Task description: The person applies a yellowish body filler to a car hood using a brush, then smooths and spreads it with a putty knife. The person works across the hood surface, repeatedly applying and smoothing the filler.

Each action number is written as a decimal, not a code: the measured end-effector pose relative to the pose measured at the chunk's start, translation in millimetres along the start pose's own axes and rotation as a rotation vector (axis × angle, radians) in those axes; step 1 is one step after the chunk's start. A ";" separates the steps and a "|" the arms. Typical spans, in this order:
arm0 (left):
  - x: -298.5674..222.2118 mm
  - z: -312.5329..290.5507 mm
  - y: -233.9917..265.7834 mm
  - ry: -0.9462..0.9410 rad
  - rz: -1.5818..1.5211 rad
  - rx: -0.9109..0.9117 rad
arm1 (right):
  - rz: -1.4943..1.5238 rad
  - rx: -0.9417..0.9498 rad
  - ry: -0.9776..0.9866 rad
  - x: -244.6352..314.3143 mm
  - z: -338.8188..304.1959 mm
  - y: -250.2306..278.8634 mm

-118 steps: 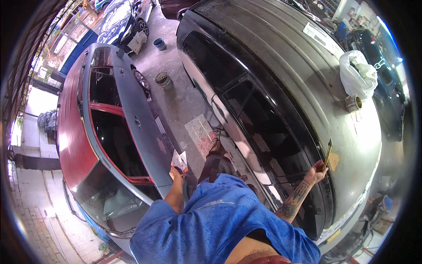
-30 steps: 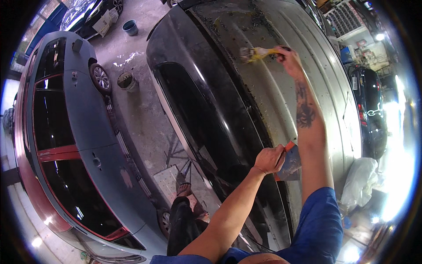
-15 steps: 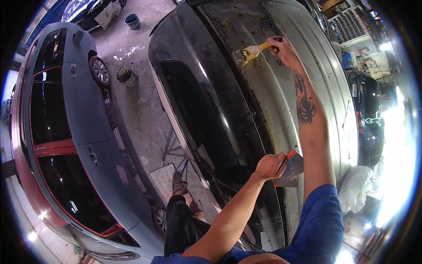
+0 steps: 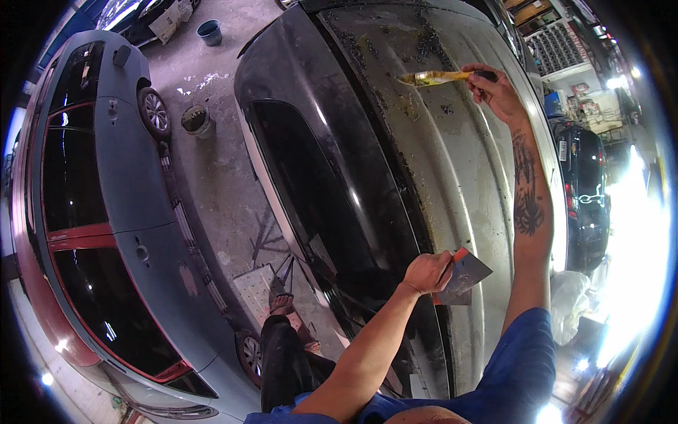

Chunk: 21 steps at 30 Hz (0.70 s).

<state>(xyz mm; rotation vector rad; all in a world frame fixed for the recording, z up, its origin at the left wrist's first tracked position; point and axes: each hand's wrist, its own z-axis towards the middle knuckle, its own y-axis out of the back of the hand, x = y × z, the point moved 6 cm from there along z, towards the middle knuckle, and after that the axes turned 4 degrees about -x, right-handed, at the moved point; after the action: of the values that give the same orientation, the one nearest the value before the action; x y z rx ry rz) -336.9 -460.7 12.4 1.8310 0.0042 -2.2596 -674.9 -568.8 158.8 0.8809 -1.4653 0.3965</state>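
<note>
My right hand (image 4: 498,93) grips a yellow-handled paintbrush (image 4: 439,78) by the dark end of its handle. The brush lies nearly level over the far part of a car roof (image 4: 439,159), its bristles toward the left; I cannot tell whether they touch. Dark, crumbly residue and yellowish smears cover the roof around it. Closer to me, my left hand (image 4: 426,273) is closed on a putty spreader (image 4: 467,273) with a grey blade and orange edge. That blade is above the roof's near left side.
My feet rest on a low speckled platform (image 4: 256,288) beside the black car side (image 4: 304,134). A grey car with red window frames (image 4: 141,191) stands to the left. Two buckets are on the floor, one stained (image 4: 198,121) and one blue (image 4: 210,32). Clear plastic sheeting (image 4: 569,300) hangs at the right.
My right hand has moved right with the brush, which has turned from slanting down-left to nearly level. My left hand keeps the spreader in about the same place, its blade tilted differently.
</note>
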 end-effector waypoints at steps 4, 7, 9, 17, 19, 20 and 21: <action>-0.8 0.0 0.3 -0.012 0.006 -0.022 | -0.034 -0.122 0.076 -12.9 1.8 -11.1; 0.4 -0.6 -0.5 0.007 0.016 -0.012 | -0.068 -0.147 0.147 -22.9 8.3 -18.3; 0.3 -0.6 -0.7 0.007 0.017 -0.010 | -0.028 -0.126 0.085 -34.9 16.0 -22.7; -2.9 0.2 2.7 -0.002 0.018 -0.021 | 0.147 -0.083 -0.101 -88.3 36.5 -38.3; -3.1 -0.2 3.2 0.005 0.008 -0.022 | 0.116 -0.066 -0.132 -100.1 37.5 -38.1; -3.7 -0.6 3.5 0.000 0.002 -0.027 | 0.100 -0.057 -0.153 -104.5 37.0 -35.9; -3.6 -0.4 3.4 -0.002 -0.004 -0.025 | 0.067 -0.086 -0.186 -108.1 35.8 -30.0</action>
<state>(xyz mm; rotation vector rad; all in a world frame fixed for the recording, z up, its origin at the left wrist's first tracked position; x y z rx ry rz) -335.2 -463.3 16.2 1.8182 0.0353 -2.2532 -690.3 -584.2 43.1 0.8189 -1.6736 0.3048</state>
